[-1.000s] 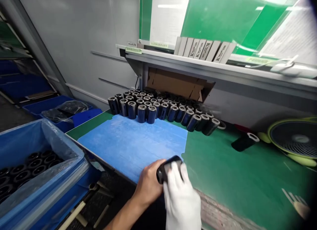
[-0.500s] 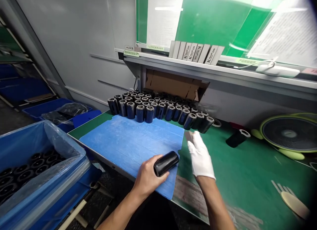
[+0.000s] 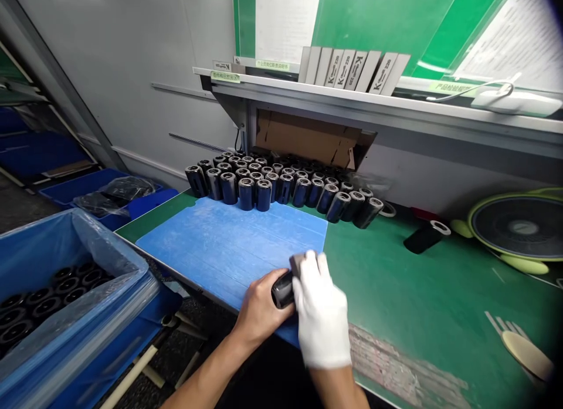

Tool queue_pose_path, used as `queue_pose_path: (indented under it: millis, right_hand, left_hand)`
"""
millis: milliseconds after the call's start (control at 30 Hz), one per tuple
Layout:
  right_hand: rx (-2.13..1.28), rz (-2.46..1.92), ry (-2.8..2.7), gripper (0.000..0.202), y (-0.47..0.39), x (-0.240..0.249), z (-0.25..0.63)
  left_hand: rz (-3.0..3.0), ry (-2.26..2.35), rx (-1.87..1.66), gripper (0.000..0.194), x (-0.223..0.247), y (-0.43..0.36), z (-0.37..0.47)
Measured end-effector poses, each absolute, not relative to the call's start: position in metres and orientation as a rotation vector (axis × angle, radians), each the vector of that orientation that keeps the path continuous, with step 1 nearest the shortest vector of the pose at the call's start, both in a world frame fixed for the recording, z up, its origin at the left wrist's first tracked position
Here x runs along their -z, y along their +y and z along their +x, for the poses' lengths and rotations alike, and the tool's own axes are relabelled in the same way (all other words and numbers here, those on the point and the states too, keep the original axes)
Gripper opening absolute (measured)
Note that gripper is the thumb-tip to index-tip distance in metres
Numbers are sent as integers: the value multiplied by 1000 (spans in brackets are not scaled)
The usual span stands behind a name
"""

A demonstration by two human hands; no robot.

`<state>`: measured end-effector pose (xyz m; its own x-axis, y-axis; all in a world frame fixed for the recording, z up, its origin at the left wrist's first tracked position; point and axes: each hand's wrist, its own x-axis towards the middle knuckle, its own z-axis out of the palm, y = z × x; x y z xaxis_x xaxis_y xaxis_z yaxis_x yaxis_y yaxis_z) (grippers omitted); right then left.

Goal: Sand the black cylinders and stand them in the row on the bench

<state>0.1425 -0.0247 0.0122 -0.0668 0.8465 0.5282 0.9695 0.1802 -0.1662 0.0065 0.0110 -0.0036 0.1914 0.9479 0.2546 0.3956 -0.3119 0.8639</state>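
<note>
My bare left hand (image 3: 260, 309) is wrapped round a glossy black cylinder (image 3: 282, 290) and holds it tilted above the blue mat (image 3: 211, 239). My right hand (image 3: 323, 312), in a white glove, grips a small grey sanding block (image 3: 297, 262) against the far end of that cylinder. The glove hides most of the cylinder and part of the block. Behind the mat stand several rows of upright black cylinders (image 3: 264, 195) with shiny ringed tops.
At the left is a blue crate (image 3: 132, 271) lined with plastic, with black cylinders in it. One more black cylinder (image 3: 422, 239) leans on the green table (image 3: 387, 291) near a round black fan (image 3: 523, 227). Grey blocks marked 220 (image 3: 347, 68) line the shelf (image 3: 272, 91).
My right hand has moved left with the grey sanding block and brought it onto the black cylinder. My left hand keeps its hold in nearly the same place. The view has shifted slightly.
</note>
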Motion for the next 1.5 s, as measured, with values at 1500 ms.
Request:
queue_pose_path:
  millis: [1500]
  right_hand:
    - [101, -1777, -1888, 29, -16, -44, 135]
  left_hand:
    - [1839, 1313, -1101, 49, 5, 14, -7]
